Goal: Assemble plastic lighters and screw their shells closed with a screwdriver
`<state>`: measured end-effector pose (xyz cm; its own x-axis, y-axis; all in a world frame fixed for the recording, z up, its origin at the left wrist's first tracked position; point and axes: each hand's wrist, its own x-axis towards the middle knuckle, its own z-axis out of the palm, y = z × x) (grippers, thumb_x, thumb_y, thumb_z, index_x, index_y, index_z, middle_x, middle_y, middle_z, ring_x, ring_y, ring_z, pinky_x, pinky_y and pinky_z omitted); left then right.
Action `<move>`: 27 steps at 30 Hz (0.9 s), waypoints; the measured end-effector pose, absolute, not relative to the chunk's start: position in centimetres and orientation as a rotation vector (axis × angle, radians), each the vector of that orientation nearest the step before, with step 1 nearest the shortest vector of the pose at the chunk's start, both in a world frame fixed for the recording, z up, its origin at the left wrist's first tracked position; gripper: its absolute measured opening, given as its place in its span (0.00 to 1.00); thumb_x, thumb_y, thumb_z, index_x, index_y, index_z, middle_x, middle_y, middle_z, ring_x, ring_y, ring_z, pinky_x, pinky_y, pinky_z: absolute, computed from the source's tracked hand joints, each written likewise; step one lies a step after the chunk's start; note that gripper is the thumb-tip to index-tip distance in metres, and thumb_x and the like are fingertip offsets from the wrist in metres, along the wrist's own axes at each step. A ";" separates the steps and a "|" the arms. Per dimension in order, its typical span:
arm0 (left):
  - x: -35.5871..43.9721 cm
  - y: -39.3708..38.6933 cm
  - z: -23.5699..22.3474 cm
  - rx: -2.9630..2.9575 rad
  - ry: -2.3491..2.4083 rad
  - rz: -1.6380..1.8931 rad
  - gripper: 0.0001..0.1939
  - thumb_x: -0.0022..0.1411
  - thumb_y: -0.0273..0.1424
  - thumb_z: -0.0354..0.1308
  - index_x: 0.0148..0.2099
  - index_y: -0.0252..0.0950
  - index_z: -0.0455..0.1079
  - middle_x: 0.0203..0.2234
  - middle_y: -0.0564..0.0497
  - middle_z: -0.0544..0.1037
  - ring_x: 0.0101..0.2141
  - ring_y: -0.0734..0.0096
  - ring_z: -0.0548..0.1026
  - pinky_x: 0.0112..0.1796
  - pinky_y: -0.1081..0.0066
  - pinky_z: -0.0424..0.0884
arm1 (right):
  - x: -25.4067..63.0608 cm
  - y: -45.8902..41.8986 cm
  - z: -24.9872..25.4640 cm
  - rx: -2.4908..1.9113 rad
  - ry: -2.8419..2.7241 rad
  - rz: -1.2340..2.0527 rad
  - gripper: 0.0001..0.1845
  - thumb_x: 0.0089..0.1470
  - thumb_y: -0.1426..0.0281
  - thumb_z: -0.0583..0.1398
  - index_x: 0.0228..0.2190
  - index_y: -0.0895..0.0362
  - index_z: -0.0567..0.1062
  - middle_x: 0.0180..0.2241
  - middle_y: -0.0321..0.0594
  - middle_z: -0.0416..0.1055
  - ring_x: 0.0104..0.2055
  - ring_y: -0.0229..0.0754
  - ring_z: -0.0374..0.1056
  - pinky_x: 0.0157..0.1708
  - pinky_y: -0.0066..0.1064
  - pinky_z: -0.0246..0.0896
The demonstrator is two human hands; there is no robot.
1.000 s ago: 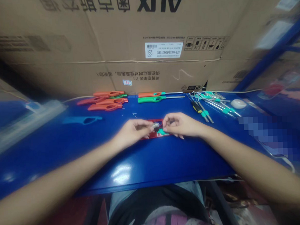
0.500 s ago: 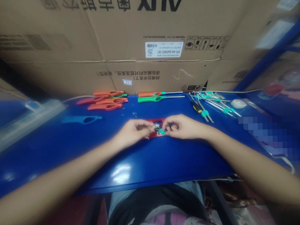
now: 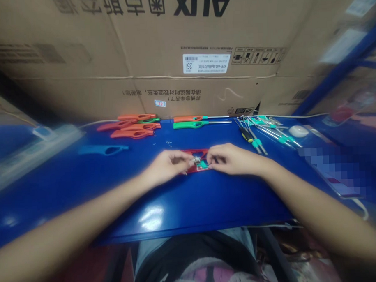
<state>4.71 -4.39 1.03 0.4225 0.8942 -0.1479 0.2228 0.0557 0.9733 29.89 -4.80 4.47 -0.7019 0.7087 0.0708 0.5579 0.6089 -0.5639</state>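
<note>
A red lighter casing (image 3: 193, 151) lies on the blue table between my hands, in two pieces one behind the other. My left hand (image 3: 170, 164) is closed in a pinch on a small silvery metal part (image 3: 195, 160) above the casing. Beside that part sits a teal plastic piece (image 3: 203, 164). My right hand (image 3: 228, 159) comes in from the right with its fingers pinched together at the right end of the casing, close to the teal piece. What those fingertips grip is too small to make out.
Several orange lighter casings (image 3: 135, 134) lie at the back left, with a blue one (image 3: 105, 149) nearer. Behind my hands are two long-nosed lighters (image 3: 190, 124). Metal rods with teal parts (image 3: 278, 133), a screwdriver (image 3: 245, 134) and a white rounded object (image 3: 298, 131) are at right. A cardboard box (image 3: 154, 64) stands behind.
The fingers of my right hand have drawn closer together beside the teal piece. My left hand stays in place with the metal part.
</note>
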 end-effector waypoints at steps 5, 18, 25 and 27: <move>4.5 -4.2 0.7 1.478 1.006 0.704 0.20 0.52 0.35 0.71 0.46 0.30 0.79 0.32 0.46 0.83 0.28 0.72 0.78 0.30 0.72 0.75 | 29.8 -4.8 4.5 -1.082 -2.475 0.842 0.03 0.55 0.73 0.63 0.33 0.59 0.74 0.26 0.33 0.68 0.25 0.32 0.60 0.25 0.24 0.55; 4.5 -4.3 0.4 1.572 0.955 0.731 0.18 0.55 0.35 0.68 0.46 0.30 0.78 0.37 0.44 0.83 0.33 0.70 0.78 0.31 0.72 0.74 | 28.1 -5.1 3.1 -1.239 -1.887 1.505 0.10 0.57 0.65 0.63 0.36 0.56 0.68 0.16 0.25 0.64 0.14 0.31 0.60 0.13 0.22 0.57; 4.6 -4.4 0.6 1.571 0.977 0.717 0.20 0.56 0.36 0.68 0.48 0.30 0.78 0.37 0.44 0.83 0.33 0.70 0.78 0.30 0.72 0.74 | 28.0 -4.9 3.2 -1.237 -1.849 1.532 0.10 0.59 0.64 0.63 0.34 0.58 0.72 0.15 0.27 0.66 0.14 0.31 0.63 0.13 0.21 0.62; 4.6 -4.4 0.6 1.567 0.982 0.721 0.20 0.56 0.36 0.68 0.48 0.30 0.77 0.37 0.44 0.83 0.33 0.70 0.78 0.30 0.72 0.74 | 28.0 -4.8 3.2 -1.254 -1.838 1.535 0.10 0.59 0.63 0.62 0.33 0.58 0.72 0.15 0.27 0.66 0.14 0.31 0.62 0.13 0.21 0.61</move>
